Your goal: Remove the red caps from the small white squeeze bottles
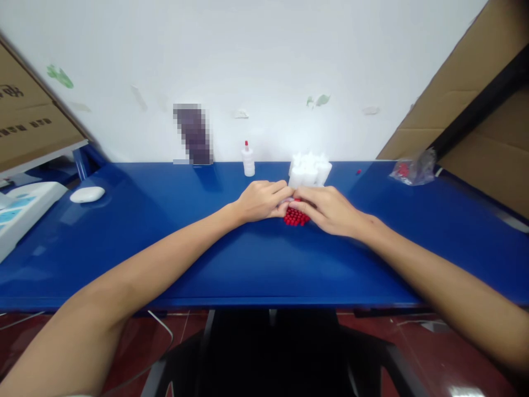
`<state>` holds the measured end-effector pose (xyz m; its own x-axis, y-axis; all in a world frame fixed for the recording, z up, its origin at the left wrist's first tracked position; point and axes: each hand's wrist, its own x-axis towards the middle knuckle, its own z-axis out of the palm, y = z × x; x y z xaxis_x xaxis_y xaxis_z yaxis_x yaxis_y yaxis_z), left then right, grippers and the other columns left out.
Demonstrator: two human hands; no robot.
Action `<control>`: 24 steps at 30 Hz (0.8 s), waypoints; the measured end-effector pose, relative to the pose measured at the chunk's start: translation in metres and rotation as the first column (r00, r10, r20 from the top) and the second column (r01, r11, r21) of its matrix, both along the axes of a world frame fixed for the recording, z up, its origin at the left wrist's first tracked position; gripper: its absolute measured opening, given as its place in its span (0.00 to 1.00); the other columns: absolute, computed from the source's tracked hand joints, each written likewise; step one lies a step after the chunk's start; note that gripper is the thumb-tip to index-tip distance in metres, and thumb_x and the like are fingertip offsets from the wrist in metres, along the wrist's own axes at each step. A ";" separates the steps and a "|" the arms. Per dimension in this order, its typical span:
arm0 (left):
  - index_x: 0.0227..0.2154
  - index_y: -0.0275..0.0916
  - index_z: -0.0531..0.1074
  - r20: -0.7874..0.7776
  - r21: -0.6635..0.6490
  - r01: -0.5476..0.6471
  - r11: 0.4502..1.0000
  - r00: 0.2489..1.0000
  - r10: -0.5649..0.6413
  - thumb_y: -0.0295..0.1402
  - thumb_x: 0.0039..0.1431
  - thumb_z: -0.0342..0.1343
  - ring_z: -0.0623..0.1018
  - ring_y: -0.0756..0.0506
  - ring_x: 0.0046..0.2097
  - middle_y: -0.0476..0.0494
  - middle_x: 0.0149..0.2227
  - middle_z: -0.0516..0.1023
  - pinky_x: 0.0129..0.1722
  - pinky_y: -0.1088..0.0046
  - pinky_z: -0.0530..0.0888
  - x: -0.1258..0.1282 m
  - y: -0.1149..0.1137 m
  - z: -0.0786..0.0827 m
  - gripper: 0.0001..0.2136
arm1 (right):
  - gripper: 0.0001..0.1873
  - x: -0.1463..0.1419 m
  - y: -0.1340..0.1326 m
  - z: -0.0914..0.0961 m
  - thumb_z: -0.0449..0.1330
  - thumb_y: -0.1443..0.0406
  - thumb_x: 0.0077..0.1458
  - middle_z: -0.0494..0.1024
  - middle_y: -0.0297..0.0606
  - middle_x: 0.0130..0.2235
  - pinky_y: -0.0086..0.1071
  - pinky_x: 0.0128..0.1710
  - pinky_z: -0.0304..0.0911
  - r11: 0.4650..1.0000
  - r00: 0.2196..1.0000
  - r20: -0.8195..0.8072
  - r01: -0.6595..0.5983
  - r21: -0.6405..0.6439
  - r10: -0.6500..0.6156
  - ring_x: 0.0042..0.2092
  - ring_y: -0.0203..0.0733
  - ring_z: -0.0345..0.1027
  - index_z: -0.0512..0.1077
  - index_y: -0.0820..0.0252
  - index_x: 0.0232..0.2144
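Here the left grip clasps a mostly hidden pale item near red caps; whether the right grip is clenched, I cannot tell.

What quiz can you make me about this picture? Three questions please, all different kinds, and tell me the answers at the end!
1. True or false: the lone bottle is lying on its side.

2. Pick one: what colour are the small pieces piled by the left hand and right hand?
A) green
B) red
C) yellow

3. Fill in the gap: in the picture, the see-through bag is on the ____ side of the table.

Key:
1. False; it stands upright.
2. B
3. right
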<state>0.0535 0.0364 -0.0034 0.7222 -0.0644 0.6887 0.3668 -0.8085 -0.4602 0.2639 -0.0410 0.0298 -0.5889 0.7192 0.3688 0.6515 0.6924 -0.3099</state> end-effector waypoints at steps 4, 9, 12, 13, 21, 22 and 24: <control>0.34 0.39 0.68 -0.008 0.016 -0.009 1.000 1.000 0.010 0.33 0.68 0.44 0.70 0.50 0.24 0.49 0.28 0.72 0.26 0.72 0.66 0.001 0.000 0.000 0.10 | 0.21 0.001 0.002 -0.003 0.46 0.54 0.72 0.74 0.34 0.30 0.33 0.32 0.53 0.998 1.000 -0.016 0.015 -0.057 -0.016 0.29 0.36 0.63 0.70 0.59 0.34; 0.39 0.40 0.70 0.016 0.010 -0.005 1.000 1.000 0.005 0.29 0.63 0.45 0.69 0.50 0.24 0.49 0.31 0.75 0.25 0.72 0.65 -0.001 0.001 -0.001 0.08 | 0.26 0.009 0.003 0.002 0.45 0.51 0.70 0.57 0.28 0.20 0.34 0.28 0.48 0.989 0.973 -0.205 0.083 -0.122 -0.107 0.24 0.34 0.51 0.57 0.56 0.21; 0.42 0.40 0.71 0.007 -0.092 -0.031 0.995 0.999 0.032 0.29 0.64 0.44 0.70 0.50 0.26 0.47 0.32 0.75 0.27 0.73 0.67 -0.002 0.002 -0.002 0.11 | 0.24 0.018 0.007 0.009 0.45 0.54 0.69 0.54 0.29 0.21 0.34 0.28 0.47 0.985 0.973 -0.185 0.116 -0.126 -0.138 0.24 0.35 0.49 0.53 0.55 0.21; 0.42 0.39 0.71 0.014 -0.140 -0.037 0.989 0.999 0.040 0.30 0.65 0.43 0.71 0.50 0.26 0.47 0.33 0.75 0.27 0.73 0.68 -0.002 0.003 -0.002 0.12 | 0.23 0.021 0.008 0.010 0.44 0.56 0.68 0.55 0.29 0.22 0.35 0.29 0.47 0.984 0.981 -0.141 0.115 -0.136 -0.134 0.25 0.35 0.51 0.53 0.55 0.21; 0.42 0.37 0.70 0.125 -0.425 0.024 0.905 0.992 0.032 0.33 0.68 0.42 0.74 0.49 0.32 0.44 0.36 0.77 0.31 0.73 0.71 -0.003 0.004 -0.003 0.11 | 0.10 0.031 0.017 0.006 0.48 0.59 0.66 0.72 0.35 0.31 0.35 0.33 0.52 0.957 0.949 0.266 0.224 -0.183 -0.171 0.31 0.41 0.64 0.65 0.56 0.39; 0.42 0.37 0.70 0.130 -0.440 0.029 0.898 0.991 0.032 0.33 0.68 0.42 0.75 0.49 0.32 0.44 0.36 0.77 0.31 0.73 0.71 -0.003 0.004 -0.003 0.11 | 0.11 0.031 0.018 0.005 0.49 0.58 0.66 0.73 0.36 0.31 0.35 0.33 0.52 0.954 0.942 0.289 0.233 -0.187 -0.174 0.31 0.41 0.64 0.67 0.56 0.39; 0.42 0.37 0.70 0.136 -0.465 0.042 0.884 0.990 0.025 0.33 0.69 0.42 0.75 0.49 0.33 0.44 0.36 0.78 0.32 0.72 0.71 -0.003 0.004 -0.003 0.11 | 0.14 0.032 0.020 0.005 0.50 0.57 0.66 0.74 0.36 0.29 0.35 0.33 0.53 0.948 0.931 0.317 0.251 -0.197 -0.181 0.30 0.41 0.65 0.71 0.57 0.37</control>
